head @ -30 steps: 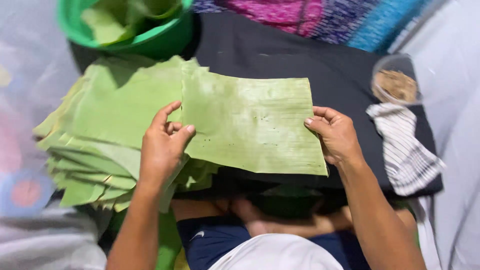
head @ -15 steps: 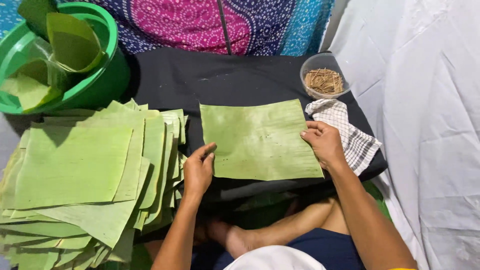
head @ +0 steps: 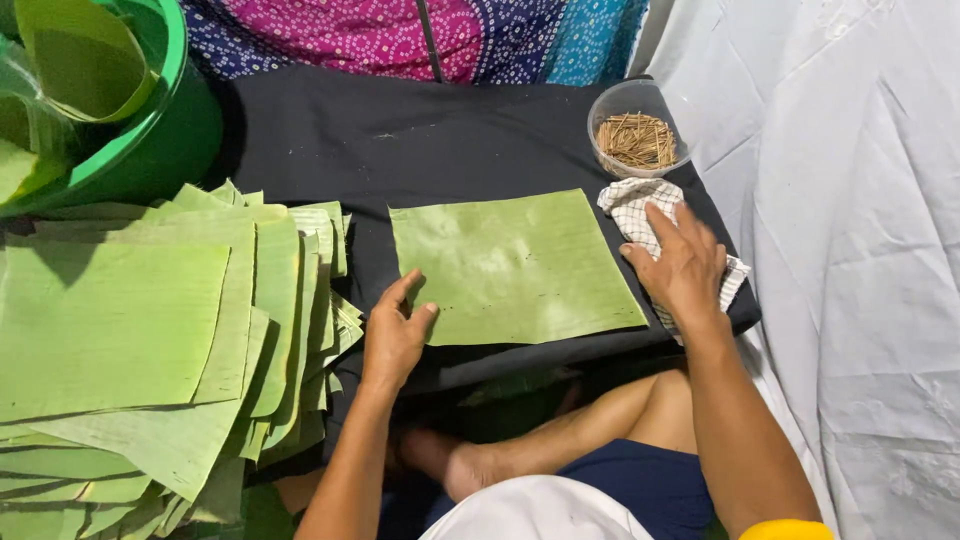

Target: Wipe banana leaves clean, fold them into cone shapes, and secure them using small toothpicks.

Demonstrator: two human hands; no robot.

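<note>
From the head camera, a flat rectangular piece of green banana leaf [head: 515, 268] lies spread on a black cloth-covered low table [head: 400, 130], near its front edge. Fine parallel veins run across the leaf's matte surface, with paler patches and a few small dark specks; its edges are cut straight and it lies smooth.

The left hand [head: 395, 335] rests at the leaf's lower left corner, fingers loosely curled and half open, the thumb and fingertips touching the leaf edge without clasping it. The right hand [head: 685, 265] lies flat and spread, palm down, on a white checked woven cloth [head: 630, 205] just beside the leaf's right edge; it presses the cloth rather than gripping it.

Behind the cloth stands a round clear plastic bowl [head: 637, 125] holding thin brown wooden sticks. To the left, a thick fanned stack of cut green leaf sheets [head: 130, 330] overlaps in layers. A green plastic bucket [head: 160, 130] at the upper left holds curled leaves. Crumpled white sheeting [head: 860, 250] covers the right side.
</note>
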